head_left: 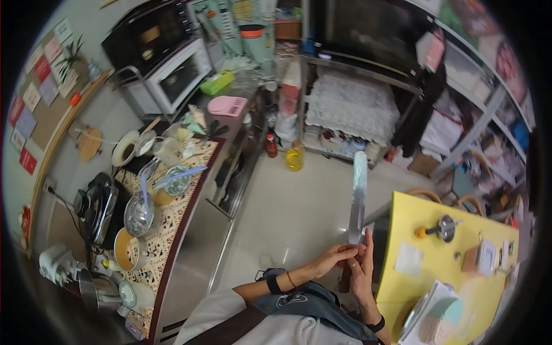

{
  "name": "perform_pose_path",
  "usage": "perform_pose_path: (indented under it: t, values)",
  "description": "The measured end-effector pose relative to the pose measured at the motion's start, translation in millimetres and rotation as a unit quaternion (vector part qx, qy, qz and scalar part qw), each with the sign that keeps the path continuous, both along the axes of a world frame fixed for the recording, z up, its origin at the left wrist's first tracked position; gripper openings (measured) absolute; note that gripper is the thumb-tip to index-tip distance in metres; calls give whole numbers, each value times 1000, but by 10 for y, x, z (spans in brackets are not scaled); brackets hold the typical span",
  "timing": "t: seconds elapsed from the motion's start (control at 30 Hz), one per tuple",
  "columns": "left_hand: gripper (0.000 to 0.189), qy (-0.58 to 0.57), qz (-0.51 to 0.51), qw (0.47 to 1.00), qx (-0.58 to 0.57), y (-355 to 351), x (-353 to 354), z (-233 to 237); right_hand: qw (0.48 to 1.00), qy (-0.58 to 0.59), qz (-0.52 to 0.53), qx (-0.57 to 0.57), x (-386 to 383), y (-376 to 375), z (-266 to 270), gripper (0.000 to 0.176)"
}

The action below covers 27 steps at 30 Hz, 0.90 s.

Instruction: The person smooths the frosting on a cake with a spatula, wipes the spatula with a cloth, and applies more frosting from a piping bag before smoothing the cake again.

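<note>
In the lower middle of the head view I hold an icing spatula (pixel 357 198), its long metal blade pointing away from me. Pale green-white cream coats the rounded end. My right hand (pixel 361 273) is closed round the handle, with the index finger stretched along it. My left hand (pixel 333 261) meets it from the left, its fingertips pressed at the base of the blade. Part of a brown handle shows below the hands; the fingers cover the rest. Both hands are above the floor, left of the yellow table (pixel 384 313).
The yellow table carries a metal strainer-like tool (pixel 445 228), a white paper square (pixel 409 260) and a mint-green round cake-like thing (pixel 451 313). On the left counter stand a metal bowl (pixel 140 215), a cake tin (pixel 125 250) and a stand mixer (pixel 57 264). Bottles (pixel 295 158) stand on the floor.
</note>
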<state>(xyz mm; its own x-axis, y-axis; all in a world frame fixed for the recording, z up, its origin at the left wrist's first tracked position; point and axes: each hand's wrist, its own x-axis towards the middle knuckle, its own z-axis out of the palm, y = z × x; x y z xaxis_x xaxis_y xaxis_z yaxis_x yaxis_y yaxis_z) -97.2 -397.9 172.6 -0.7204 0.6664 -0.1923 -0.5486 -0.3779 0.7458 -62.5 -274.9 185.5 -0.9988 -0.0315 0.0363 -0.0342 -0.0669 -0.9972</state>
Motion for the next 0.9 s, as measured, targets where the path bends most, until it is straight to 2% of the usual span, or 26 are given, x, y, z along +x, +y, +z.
perform_pose_path:
  t: [0.07,0.17,0.23,0.33,0.4,0.47,0.5,0.6,0.67,0.7,0.8,0.87,0.9]
  values:
    - [35,14,70,997,-7,-558,-138,89,999,0,47,1,-260,-558,139,68]
    - [33,106,107,986,-70,-1493,-385,59,991,-36,128,27,-583,-1354,278,72]
    - [31,92,167,979,-71,-1967,-424,108,981,-40,182,59,-812,-1800,359,76]
    - [24,131,273,945,-126,-2580,-528,112,903,44,301,302,-1181,-2302,478,76]
    - [20,164,382,901,-122,-2960,-555,61,875,31,361,322,-1496,-2646,590,70]
    - [18,124,450,879,-99,-3385,-499,20,837,14,427,341,-1828,-2981,704,64]
    - [18,102,456,877,-108,-3600,-419,87,838,52,428,333,-2078,-3128,609,55]
    - [16,63,543,821,-168,-3997,-214,82,822,118,418,368,-3082,-3752,199,41]
    - [15,46,582,781,-222,-4146,-137,207,815,162,399,387,-3946,-4369,-315,35]
    - [17,40,614,758,-215,-4189,-122,166,811,187,392,392,-4374,-4724,-597,34]
    - [15,-9,682,697,-220,-4270,-206,237,793,201,374,437,-5186,-5904,-946,40]
    - [15,-44,744,625,-232,-4247,-377,242,772,198,341,499,-5584,-6647,-1175,43]
    - [16,-71,774,579,-248,-4233,-508,242,776,202,334,495,-5758,-6876,-1319,44]
